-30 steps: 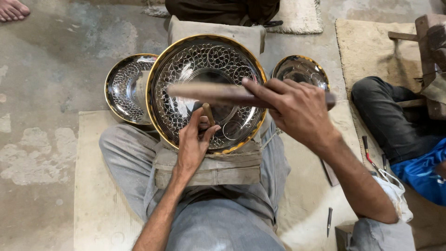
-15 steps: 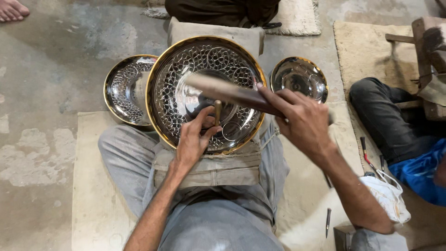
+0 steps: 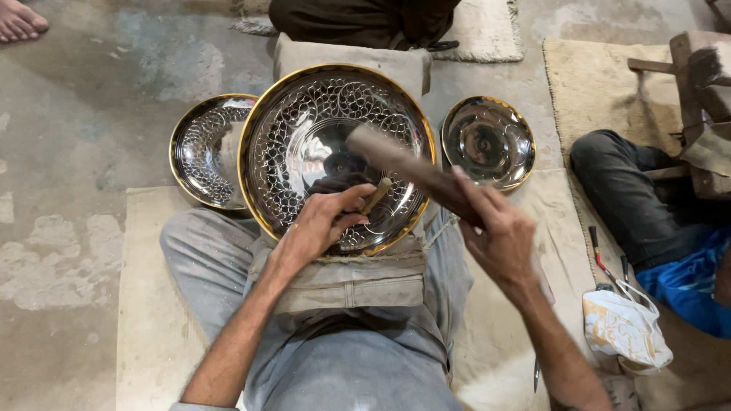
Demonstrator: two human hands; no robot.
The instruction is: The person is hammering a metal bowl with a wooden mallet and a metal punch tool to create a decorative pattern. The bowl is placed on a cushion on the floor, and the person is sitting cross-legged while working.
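The large engraved metal tray (image 3: 304,144), silver with a gold rim, lay propped across the person's lap on a folded grey cushion (image 3: 346,278), its far edge leaning on another pad. The left hand (image 3: 324,224) was closed around a short chisel (image 3: 375,196), pinching it with its tip set on the near right part of the tray's patterned face. The right hand (image 3: 499,236) gripped a wooden mallet (image 3: 403,164) by the handle. Half a second before, the mallet lay lower and flatter across the tray, close over the chisel; now its head had swung up and to the left, blurred with motion, well clear of the chisel's end. The left hand had hardly shifted, so the chisel kept its place on the pattern. I judged this the lift between blows, with the engraving carrying on at the same spot. A smaller engraved dish (image 3: 205,148) sat just left of the tray on the floor, a plain round dish (image 3: 489,141) just right. Another person's legs (image 3: 632,205) rested far right
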